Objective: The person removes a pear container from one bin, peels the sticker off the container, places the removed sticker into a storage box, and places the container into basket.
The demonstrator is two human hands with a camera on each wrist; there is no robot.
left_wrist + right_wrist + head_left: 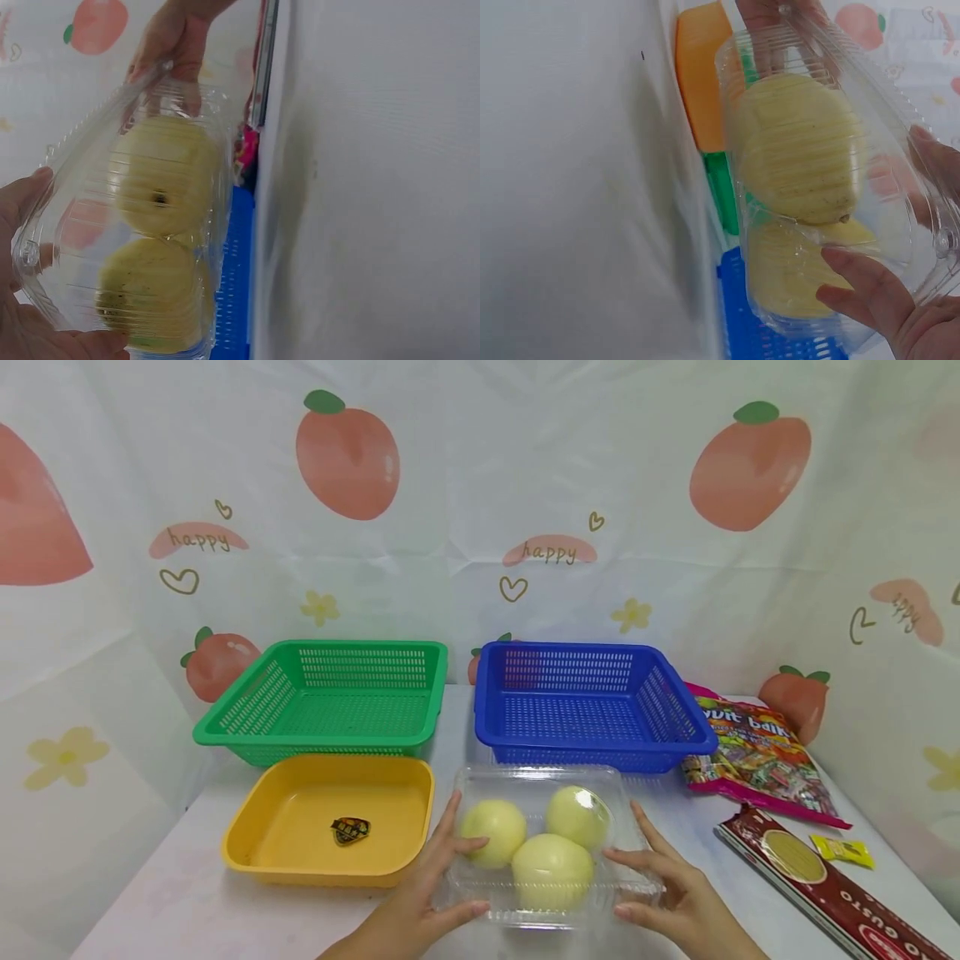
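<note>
Holding the clear box (534,818): the left hand (423,881) and the right hand (678,893) are bearing it between them, in front of the blue basket (592,747), seemingly above the worktop (187,893).
Left hand: thumb and fingers are clamping the box's left side.
Right hand: it is clamping the opposite side, probably because such a wide, thin-walled box needs support at both ends.
Fruit (552,870): three pale yellow pieces are sitting inside, presumably boxed against rolling.
Green basket (315,741): it is standing beside the blue one at the back, perhaps within reach of either hand.
Yellow tray (300,810): its raised rim is surrounding a small dark packet (351,831).
Right side: a sweets bag (757,752), a red-brown pack (825,885) and a yellow packet (843,851) are lying there.
</note>
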